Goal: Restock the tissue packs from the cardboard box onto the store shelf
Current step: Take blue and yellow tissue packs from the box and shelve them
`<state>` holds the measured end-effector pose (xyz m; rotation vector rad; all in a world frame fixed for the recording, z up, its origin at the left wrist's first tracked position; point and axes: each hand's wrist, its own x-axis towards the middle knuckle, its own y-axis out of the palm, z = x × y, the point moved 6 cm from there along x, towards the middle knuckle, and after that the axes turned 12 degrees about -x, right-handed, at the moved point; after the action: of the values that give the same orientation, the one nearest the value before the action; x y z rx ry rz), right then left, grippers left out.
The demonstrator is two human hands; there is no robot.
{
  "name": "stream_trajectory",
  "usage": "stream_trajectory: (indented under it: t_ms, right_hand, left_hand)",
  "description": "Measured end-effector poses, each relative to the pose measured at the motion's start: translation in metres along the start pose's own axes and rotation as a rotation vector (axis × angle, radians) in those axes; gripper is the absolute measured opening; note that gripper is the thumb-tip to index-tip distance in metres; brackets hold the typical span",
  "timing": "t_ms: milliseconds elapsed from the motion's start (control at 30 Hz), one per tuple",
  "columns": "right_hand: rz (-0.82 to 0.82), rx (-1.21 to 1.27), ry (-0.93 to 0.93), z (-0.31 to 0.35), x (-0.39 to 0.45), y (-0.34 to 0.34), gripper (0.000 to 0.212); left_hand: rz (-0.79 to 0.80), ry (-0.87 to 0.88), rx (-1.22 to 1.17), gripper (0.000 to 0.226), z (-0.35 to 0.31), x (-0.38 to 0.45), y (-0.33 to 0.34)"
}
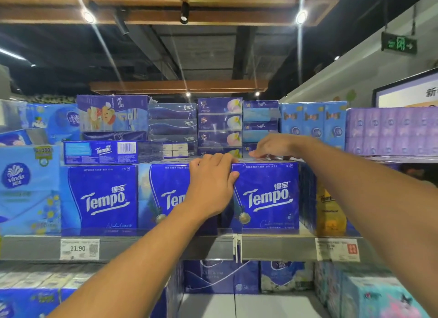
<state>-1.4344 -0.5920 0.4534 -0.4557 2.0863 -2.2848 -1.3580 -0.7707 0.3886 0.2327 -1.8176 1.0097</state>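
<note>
Three dark blue Tempo tissue packs stand in a row on the grey shelf (151, 247): a left pack (99, 199), a middle pack (163, 187) and a right pack (267, 199). My left hand (211, 182) covers the seam between the middle and right packs, fingers curled over the top edge and thumb on the right pack's front. My right hand (272, 147) rests on top of the right pack with fingers laid fairly flat. The cardboard box is out of view.
Flat Tempo boxes (173, 123) are stacked behind and above the row. A light blue Vinda pack (26, 187) stands at the left, a yellow pack (329, 208) at the right. Price tags (79, 249) hang on the shelf edge. More tissue packs (220, 277) fill the lower shelf.
</note>
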Motion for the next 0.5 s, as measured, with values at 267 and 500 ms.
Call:
stream_trajectory:
  t_ms: [267,500]
  right_hand:
    - [-0.137,-0.02,0.0,0.011,-0.036,-0.013,0.064]
    - [-0.785,0.197,-0.167,0.016,-0.12,-0.004,0.034]
  left_hand:
    - [0.049,-0.016,-0.02,0.036,-0.002,0.002,-0.001]
    - [-0.258,0.029,-0.185,0.028,-0.027,-0.034,-0.024]
